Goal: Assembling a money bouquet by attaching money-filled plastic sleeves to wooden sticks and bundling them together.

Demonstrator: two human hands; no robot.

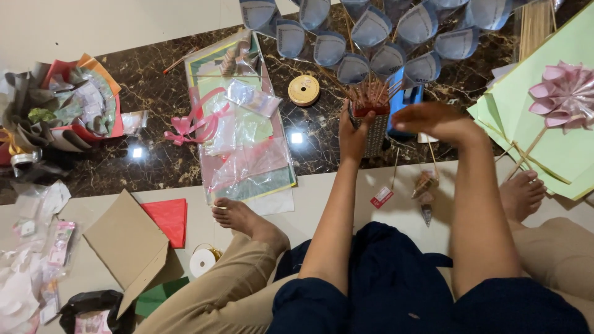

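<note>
A person sits on a floor of pale tile (pixel 93 25) crossed by a band of dark veined marble (pixel 154 161), bare feet out in front. The left hand (pixel 354 133) has its grip clenched around a bunch of thin wooden sticks (pixel 370 98) that carry blue-grey paper cones (pixel 371 28) fanned out on the far side. The right hand (pixel 436 120) hovers just beside the bunch, palm down and blurred, so I cannot tell its grip. To the left lie clear plastic sleeves (pixel 244 133) over coloured paper, a pink ribbon (pixel 189 127) and a wooden spool (pixel 304 90). Far right, light green sheets (pixel 557 62) lie under a pink bow (pixel 566 96). Near left sit brown cardboard (pixel 127 238) and red paper (pixel 168 218); bare tile shows only near the feet.
</note>
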